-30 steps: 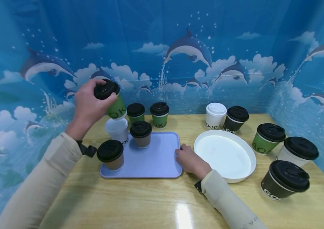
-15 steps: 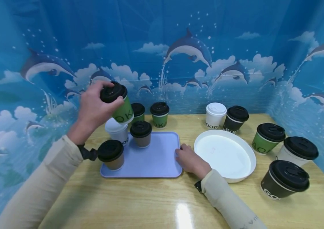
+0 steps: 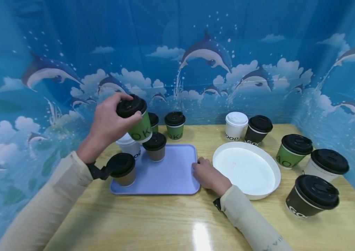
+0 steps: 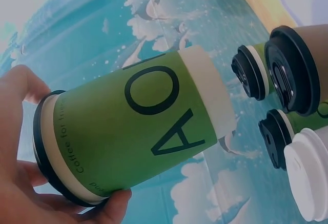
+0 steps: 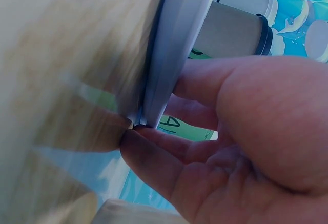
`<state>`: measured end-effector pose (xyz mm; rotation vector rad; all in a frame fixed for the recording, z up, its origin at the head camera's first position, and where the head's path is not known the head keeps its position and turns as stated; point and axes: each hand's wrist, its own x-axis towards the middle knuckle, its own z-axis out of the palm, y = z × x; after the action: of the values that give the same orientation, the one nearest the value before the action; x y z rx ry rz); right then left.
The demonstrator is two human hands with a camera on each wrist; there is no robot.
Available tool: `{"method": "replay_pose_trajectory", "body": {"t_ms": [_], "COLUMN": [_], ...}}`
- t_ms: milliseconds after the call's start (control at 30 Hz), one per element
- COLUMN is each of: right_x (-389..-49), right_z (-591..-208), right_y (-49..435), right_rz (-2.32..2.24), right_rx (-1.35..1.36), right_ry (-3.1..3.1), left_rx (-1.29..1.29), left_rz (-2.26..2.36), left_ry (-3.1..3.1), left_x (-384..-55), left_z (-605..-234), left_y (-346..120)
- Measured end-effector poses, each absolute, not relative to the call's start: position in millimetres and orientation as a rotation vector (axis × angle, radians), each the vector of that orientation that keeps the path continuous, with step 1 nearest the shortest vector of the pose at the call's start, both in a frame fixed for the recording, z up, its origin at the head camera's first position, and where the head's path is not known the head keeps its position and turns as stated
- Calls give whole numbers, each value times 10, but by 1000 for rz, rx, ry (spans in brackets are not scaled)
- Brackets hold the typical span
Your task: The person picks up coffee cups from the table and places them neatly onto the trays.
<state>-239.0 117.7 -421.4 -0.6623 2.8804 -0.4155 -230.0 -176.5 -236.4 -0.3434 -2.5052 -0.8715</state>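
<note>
My left hand [image 3: 110, 120] grips a green paper coffee cup [image 3: 141, 129] by its black lid, holding it in the air over the back left of a lavender tray [image 3: 174, 174]. The left wrist view shows thumb and fingers around the lid rim of the green cup [image 4: 133, 126], its white base pointing away from the palm. Below it on the tray are a white-lidded cup [image 3: 128, 148], partly hidden, a grey-brown cup [image 3: 157, 155] and a brown cup [image 3: 125, 177]. My right hand [image 3: 209, 176] pinches the tray's right edge, thumb on the rim [image 5: 171, 55].
Two green cups with black lids, one [image 3: 175, 130] in full view, stand behind the tray. A round white tray [image 3: 248, 170] lies to its right. Beyond are a white cup [image 3: 235, 130], a black cup [image 3: 256, 136] and several more lidded cups along the right, including a large black one [image 3: 309, 200].
My left hand has carried the green cup right and slightly lower, so it now overlaps the white cup and one back green cup. My right hand and the tray have stayed put.
</note>
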Motion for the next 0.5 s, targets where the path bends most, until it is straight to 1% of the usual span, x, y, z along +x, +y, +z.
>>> {"method": "replay_pose_trajectory", "body": {"t_ms": [267, 500], "right_x": [-2387, -2386], "right_z": [-4219, -4212], "right_y": [1180, 1178], "right_rz": [-438, -381], "right_rx": [-693, -702], "right_ry": [2882, 2896], "left_rx": [-417, -435], "left_rz": [-894, -914], "left_ry": [-2550, -2582], "left_x": [-2196, -2184], "left_z": [-2359, -2379], "left_y": [-1671, -1610]}}
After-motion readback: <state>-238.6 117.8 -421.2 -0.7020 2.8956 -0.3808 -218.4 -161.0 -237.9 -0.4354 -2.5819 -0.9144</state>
